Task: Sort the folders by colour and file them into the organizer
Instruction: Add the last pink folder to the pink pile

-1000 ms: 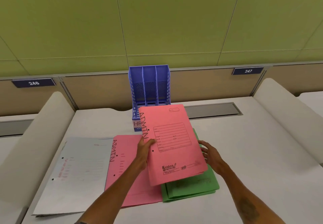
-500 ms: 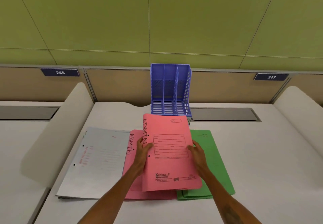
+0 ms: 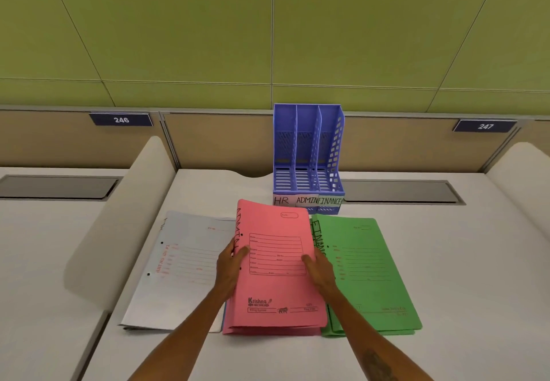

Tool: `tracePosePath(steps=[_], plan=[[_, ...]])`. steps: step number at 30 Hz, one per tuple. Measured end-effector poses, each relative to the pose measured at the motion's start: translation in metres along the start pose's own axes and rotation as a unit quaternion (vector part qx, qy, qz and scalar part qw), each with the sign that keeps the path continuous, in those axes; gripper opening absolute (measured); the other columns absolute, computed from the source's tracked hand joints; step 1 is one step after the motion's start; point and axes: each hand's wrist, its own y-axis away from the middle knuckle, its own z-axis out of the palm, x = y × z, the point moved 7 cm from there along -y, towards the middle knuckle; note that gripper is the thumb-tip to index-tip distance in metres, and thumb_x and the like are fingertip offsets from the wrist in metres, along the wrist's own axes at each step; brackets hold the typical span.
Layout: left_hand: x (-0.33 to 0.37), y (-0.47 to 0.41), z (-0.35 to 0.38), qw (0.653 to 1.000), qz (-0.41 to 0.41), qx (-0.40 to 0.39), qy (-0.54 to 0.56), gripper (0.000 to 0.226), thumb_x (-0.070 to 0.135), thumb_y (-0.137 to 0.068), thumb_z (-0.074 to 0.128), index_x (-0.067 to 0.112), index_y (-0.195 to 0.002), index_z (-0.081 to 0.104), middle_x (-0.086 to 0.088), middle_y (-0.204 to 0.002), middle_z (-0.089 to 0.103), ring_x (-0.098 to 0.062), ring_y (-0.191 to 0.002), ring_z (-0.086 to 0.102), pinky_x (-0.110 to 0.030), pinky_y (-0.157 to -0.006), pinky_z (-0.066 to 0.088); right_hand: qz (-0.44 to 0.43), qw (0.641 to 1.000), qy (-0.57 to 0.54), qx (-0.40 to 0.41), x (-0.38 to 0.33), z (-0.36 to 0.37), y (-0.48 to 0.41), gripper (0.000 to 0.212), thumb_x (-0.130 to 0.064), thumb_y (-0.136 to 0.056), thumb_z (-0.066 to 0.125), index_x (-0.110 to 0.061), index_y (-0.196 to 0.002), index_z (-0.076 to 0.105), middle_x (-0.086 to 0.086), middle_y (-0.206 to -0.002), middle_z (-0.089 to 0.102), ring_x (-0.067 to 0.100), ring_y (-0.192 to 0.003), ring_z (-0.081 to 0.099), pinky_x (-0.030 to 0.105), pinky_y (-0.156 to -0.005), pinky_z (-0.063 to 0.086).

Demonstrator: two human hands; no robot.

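pink folders (image 3: 276, 267) sit dead centre on the desk (image 3: 461, 291), between the pale grey pile (image 3: 184, 270) and the green pile (image 3: 372, 273). the left hand (image 3: 230, 264) clamps the spine edge, thumb over the cover, and the right hand (image 3: 320, 267) pinches the opposite edge the same way. a two-sided hold like that looks made to square the stack so its edges line up. behind, the blue organizer (image 3: 308, 157) stands upright, its three slots showing no folders, its label strip (image 3: 306, 200) reading hr, admin, finance. "admin" runs down the pink spine, so i judge the middle slot is this colour's home. sorting looks done, filing not yet begun.
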Motion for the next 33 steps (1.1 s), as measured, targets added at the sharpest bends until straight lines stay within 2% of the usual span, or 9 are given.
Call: tracePosePath(steps=[2, 7, 10, 14, 16, 19, 23, 29, 33], plan=[[0.0, -0.001, -0.006, 1.0, -0.003, 0.001, -0.009, 0.036, 0.02, -0.098, 0.055, 0.02, -0.134, 0.054, -0.004, -0.109, 0.071, -0.023, -0.087, 0.073, -0.031, -0.069, 0.062, 0.008, 1.0, 0.02, -0.013, 0.002, 0.007, -0.001, 0.038, -0.022, -0.1, 0.047, -0.005, -0.135, 0.051, 0.011, -0.129, 0.061, 0.03, -0.116, 0.059, 0.044, -0.103, 0.048], [-0.008, -0.004, -0.022, 0.998, -0.021, 0.025, -0.047, 0.049, 0.021, -0.095, 0.06, 0.014, -0.139, 0.041, -0.011, -0.125, 0.064, -0.029, -0.096, 0.069, -0.043, -0.082, 0.06, 0.042, 0.997, 0.058, -0.018, 0.01, 0.019, -0.006, 0.031, -0.022, -0.098, 0.049, 0.001, -0.117, 0.059, 0.015, -0.116, 0.065, 0.03, -0.104, 0.064, 0.041, -0.093, 0.055], [-0.013, -0.005, -0.024, 0.997, -0.034, 0.031, -0.061, 0.046, 0.021, -0.094, 0.062, 0.013, -0.134, 0.041, -0.013, -0.124, 0.064, -0.029, -0.092, 0.07, -0.042, -0.08, 0.06, 0.052, 0.996, 0.07, -0.002, 0.012, 0.019, -0.008, 0.027, -0.017, -0.096, 0.052, 0.008, -0.103, 0.062, 0.021, -0.11, 0.066, 0.034, -0.099, 0.066, 0.042, -0.088, 0.058], [-0.015, -0.006, -0.019, 0.994, -0.033, 0.033, -0.096, 0.042, 0.02, -0.095, 0.061, 0.012, -0.132, 0.042, -0.014, -0.123, 0.064, -0.027, -0.088, 0.069, -0.037, -0.076, 0.06, 0.048, 0.995, 0.089, 0.004, 0.013, 0.017, -0.009, 0.034, -0.017, -0.097, 0.052, 0.005, -0.122, 0.056, 0.018, -0.119, 0.061, 0.032, -0.106, 0.063, 0.044, -0.093, 0.055], [-0.015, -0.007, -0.017, 0.992, -0.03, 0.041, -0.119, 0.041, 0.021, -0.095, 0.06, 0.012, -0.132, 0.044, -0.013, -0.123, 0.065, -0.029, -0.09, 0.069, -0.041, -0.081, 0.06, 0.046, 0.995, 0.092, 0.005, 0.013, 0.016, -0.009, 0.034, -0.017, -0.097, 0.05, 0.002, -0.126, 0.052, 0.016, -0.122, 0.059, 0.032, -0.109, 0.06, 0.046, -0.096, 0.053], [-0.01, -0.008, -0.013, 0.987, -0.015, 0.054, -0.15, 0.038, 0.021, -0.094, 0.062, 0.011, -0.129, 0.05, -0.011, -0.121, 0.065, -0.032, -0.098, 0.068, -0.048, -0.088, 0.058, 0.047, 0.995, 0.081, 0.017, 0.014, 0.013, -0.008, 0.031, -0.015, -0.097, 0.049, -0.001, -0.124, 0.053, 0.014, -0.12, 0.062, 0.029, -0.106, 0.062, 0.044, -0.095, 0.054], [-0.002, -0.008, -0.012, 0.981, 0.007, 0.077, -0.176, 0.031, 0.017, -0.091, 0.066, 0.009, -0.12, 0.061, -0.012, -0.113, 0.069, -0.031, -0.092, 0.069, -0.047, -0.086, 0.058, 0.056, 0.995, 0.077, 0.034, 0.015, 0.01, -0.007, 0.031, -0.013, -0.097, 0.048, -0.002, -0.125, 0.051, 0.014, -0.119, 0.064, 0.029, -0.103, 0.063, 0.042, -0.091, 0.055], [-0.002, -0.007, -0.005, 0.976, 0.013, 0.068, -0.206, 0.028, 0.02, -0.091, 0.066, 0.009, -0.117, 0.064, -0.009, -0.108, 0.07, -0.022, -0.084, 0.066, -0.037, -0.081, 0.056, 0.063, 0.994, 0.086, 0.038, 0.02, 0.005, -0.008, 0.034, -0.012, -0.098, 0.048, -0.001, -0.13, 0.047, 0.016, -0.12, 0.065, 0.029, -0.099, 0.067, 0.038, -0.084, 0.058], [-0.003, -0.007, 0.003, 0.973, 0.012, 0.049, -0.224, 0.03, 0.022, -0.092, 0.065, 0.007, -0.118, 0.064, -0.01, -0.107, 0.07, -0.028, -0.091, 0.069, -0.044, -0.086, 0.059, 0.063, 0.993, 0.09, 0.046, 0.024, -0.001, -0.008, 0.032, -0.011, -0.098, 0.048, -0.003, -0.129, 0.048, 0.014, -0.121, 0.065, 0.028, -0.098, 0.066, 0.032, -0.079, 0.057]])
